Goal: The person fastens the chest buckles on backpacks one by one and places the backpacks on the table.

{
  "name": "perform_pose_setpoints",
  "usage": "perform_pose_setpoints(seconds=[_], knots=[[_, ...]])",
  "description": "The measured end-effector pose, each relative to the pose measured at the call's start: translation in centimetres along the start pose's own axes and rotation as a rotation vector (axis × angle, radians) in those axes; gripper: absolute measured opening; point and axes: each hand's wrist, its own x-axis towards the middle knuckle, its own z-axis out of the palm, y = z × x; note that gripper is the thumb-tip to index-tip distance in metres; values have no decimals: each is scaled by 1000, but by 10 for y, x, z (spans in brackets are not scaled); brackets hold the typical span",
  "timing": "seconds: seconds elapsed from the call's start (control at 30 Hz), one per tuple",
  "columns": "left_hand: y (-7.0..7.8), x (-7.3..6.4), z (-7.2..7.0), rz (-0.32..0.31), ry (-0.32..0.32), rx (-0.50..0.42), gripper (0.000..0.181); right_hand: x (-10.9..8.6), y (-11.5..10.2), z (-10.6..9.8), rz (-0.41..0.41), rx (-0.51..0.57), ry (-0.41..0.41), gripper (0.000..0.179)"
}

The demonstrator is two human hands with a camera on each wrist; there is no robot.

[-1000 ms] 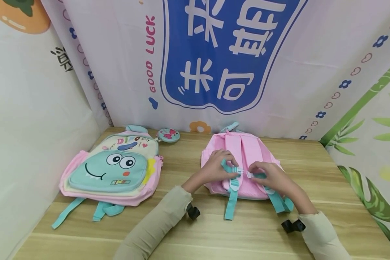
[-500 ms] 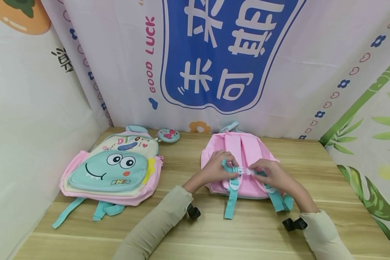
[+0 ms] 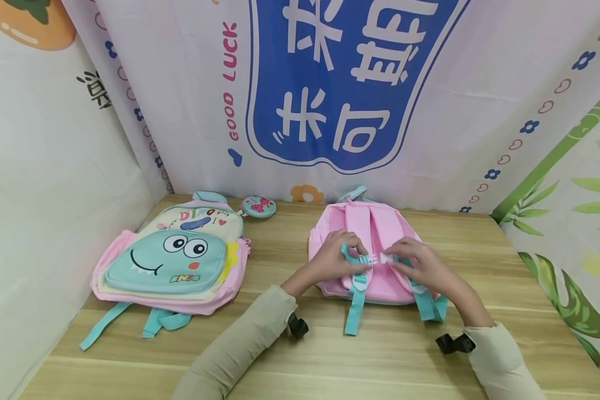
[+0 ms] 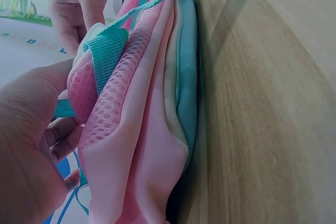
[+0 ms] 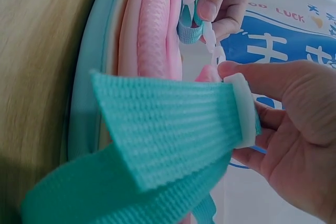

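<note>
A pink backpack (image 3: 330, 222) lies with its shoulder straps up and its teal webbing trailing over the front. My left hand (image 3: 336, 256) pinches a white buckle half (image 3: 371, 259) on a teal strap. From the other side my right hand (image 3: 425, 268) pinches the matching white buckle half (image 3: 387, 258). The two halves face each other over the bag's middle, a narrow gap between them. In the right wrist view, a wide teal strap (image 5: 173, 124) and its white slider (image 5: 242, 109) cover part of the bag. The left wrist view shows pink mesh (image 4: 113, 103) beside my left fingers.
On the left of the wooden table (image 3: 290, 333) lies a second backpack (image 3: 167, 261) with a dinosaur face, its teal straps hanging towards the front. A round charm (image 3: 258, 206) is attached to it. Printed cloth (image 3: 480, 111) walls the back and sides.
My right hand has shifted slightly left and up, bringing its buckle half closer to the other one. The left hand stays nearly still.
</note>
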Motion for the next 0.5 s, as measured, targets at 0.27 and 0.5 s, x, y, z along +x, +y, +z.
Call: perform_pose_setpoints(seconds=[0.27,0.5], knots=[[2,0,0,-8,8,6,19,1,-3,0,-28,-2,17,27],[3,0,0,-11,8,28,18,0,-4,2,-43,4,21,26]])
